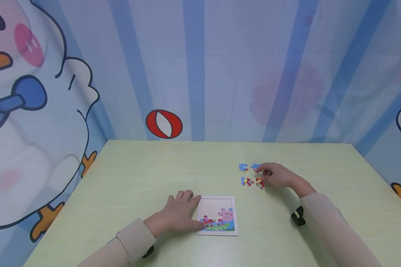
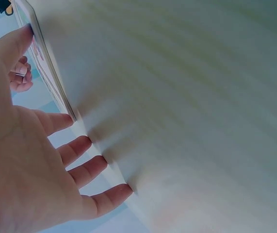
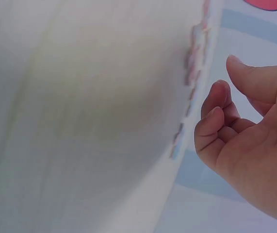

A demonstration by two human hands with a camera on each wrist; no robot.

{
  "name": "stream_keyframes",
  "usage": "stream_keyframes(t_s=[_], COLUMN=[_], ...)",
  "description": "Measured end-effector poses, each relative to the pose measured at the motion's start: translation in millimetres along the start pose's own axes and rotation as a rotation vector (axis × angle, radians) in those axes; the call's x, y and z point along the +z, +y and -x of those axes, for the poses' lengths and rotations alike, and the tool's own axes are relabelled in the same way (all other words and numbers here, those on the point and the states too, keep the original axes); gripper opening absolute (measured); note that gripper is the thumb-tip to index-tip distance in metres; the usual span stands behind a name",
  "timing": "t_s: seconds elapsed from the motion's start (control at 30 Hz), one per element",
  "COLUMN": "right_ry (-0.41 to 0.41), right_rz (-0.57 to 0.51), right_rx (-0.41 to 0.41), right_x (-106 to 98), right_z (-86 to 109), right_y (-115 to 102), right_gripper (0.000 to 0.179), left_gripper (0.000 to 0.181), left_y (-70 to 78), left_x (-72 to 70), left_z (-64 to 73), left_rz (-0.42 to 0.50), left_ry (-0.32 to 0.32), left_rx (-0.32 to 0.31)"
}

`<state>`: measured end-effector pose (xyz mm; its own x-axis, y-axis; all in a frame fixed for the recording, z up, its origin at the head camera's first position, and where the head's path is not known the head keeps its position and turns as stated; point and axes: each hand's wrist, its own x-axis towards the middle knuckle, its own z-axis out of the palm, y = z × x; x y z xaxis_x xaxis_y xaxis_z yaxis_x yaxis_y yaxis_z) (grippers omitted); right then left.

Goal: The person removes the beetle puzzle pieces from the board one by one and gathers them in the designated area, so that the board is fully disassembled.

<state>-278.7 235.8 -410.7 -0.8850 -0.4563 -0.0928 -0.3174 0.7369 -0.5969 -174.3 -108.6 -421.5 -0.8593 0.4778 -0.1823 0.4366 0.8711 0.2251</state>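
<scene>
My left hand (image 1: pixel 179 215) spreads its fingers at the left side of a square puzzle board (image 1: pixel 217 196). Its thumb reaches over the lower left of the board and its index fingertip is at the upper left corner; the other fingertips rest on the table. Part of a pink pig picture fills the board's lower and right area. Over several loose puzzle pieces (image 1: pixel 246 181) hovers my right hand (image 1: pixel 280 175), its fingers loosely bent with nothing between them in the right wrist view. Its index fingertip overlaps the upper right piece (image 1: pixel 255 166) in the head view.
The pale wooden table (image 1: pixel 153 167) runs back to a blue striped cloth backdrop (image 1: pixel 220 74) with cartoon figures. A black wrist strap part (image 1: pixel 298 216) hangs below the right sleeve.
</scene>
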Motion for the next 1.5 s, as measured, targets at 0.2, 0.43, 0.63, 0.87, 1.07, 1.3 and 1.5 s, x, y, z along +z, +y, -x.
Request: stream_keyframes(t_s=[0.2,0.43,0.63,0.87,1.07,1.3,1.5], right_ry=[0.005,0.005,-0.026,-0.089,-0.145,-0.196,-0.228], right_rz=[-0.035,-0.081,-0.106,-0.116,-0.144,-0.136,-0.111], right_rx=[-0.058,-0.149,-0.196,-0.208,-0.209,-0.223,-0.202], right_x=[-2,3,13,29,40,50,60], right_z=[4.9,13.6,19.2,22.2,24.5,25.2,23.0], right_y=[-17,-39,-53,-66,-78,-90,-95], right_gripper=[0.026,0.029,0.03,0.034,0.038,0.041,0.039], left_gripper=[0.087,0.087,0.087,0.087,0.087,0.087,0.086], left_y=[0.8,0.1,0.8,1.3,1.5,1.2,-0.5], left_x=[-0.9,0.1,-0.4,-0.2,0.3,0.1,1.5], left_z=[1.0,0.8,1.3,1.5,0.9,0.6,-0.7], left_rz=[0.002,-0.001,0.001,-0.003,-0.005,0.008,0.006], left_ry=[-0.001,-0.002,-0.003,0.005,0.008,0.006,0.005], left_rx=[-0.003,-0.002,-0.004,-0.008,-0.01,-0.01,-0.007])
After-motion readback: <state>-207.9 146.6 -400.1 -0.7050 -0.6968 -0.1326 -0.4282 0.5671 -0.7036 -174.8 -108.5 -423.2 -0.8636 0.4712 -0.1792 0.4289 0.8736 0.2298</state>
